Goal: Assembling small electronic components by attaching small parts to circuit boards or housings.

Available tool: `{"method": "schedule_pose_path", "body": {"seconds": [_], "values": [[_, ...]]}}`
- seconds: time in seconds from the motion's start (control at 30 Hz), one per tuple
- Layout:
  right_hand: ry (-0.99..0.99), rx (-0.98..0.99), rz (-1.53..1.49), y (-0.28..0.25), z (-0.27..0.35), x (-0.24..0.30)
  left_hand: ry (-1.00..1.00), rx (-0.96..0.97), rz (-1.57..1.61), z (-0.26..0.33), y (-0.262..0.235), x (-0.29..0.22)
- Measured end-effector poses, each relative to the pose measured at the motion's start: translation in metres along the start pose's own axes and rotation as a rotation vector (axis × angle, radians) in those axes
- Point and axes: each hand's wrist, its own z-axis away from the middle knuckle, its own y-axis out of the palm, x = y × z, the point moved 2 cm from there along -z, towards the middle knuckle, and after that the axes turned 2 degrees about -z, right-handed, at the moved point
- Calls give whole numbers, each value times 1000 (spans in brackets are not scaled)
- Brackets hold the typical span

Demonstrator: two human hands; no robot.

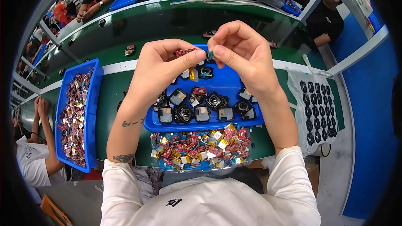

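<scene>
Both my hands are raised close together above the blue tray (255, 124). Between thumb and fingers, my left hand (161, 60) pinches a small red circuit board (184, 52). My right hand (243, 56) is closed in a pinch at the board's right end, on a small teal piece (210, 54), perhaps a film or tab; its exact kind is too small to tell. Under my hands the tray holds several black watch cases (214, 100), some face down, some showing grey inner sides. Nearest my body, a clear tray is heaped with red circuit boards (201, 148) with yellow and white parts.
A long blue bin (97, 79) full of similar boards stands at the left. On the right lies a white plastic sheet (298, 96) with rows of black round parts (318, 111). Beyond runs a green conveyor belt (167, 29) with scattered pieces. Other people sit across and at left.
</scene>
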Motion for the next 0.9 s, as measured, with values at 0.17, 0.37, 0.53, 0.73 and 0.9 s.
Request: {"method": "schedule_pose_path", "body": {"seconds": [0.17,0.37,0.53,0.73,0.9], "values": [[-68,-46,68,-3,-3,-9,1,76,46,-1,-3,-1],[319,48,1383,-23,-10,-26,118,-11,64,1,-10,-7],[18,274,1588,-46,6,-67,116,35,53,-1,-8,-8],[594,726,1346,-4,6,-43,114,61,36,1,-10,-10],[380,724,1333,-5,12,-52,111,52,9,1,-10,-9]]}}
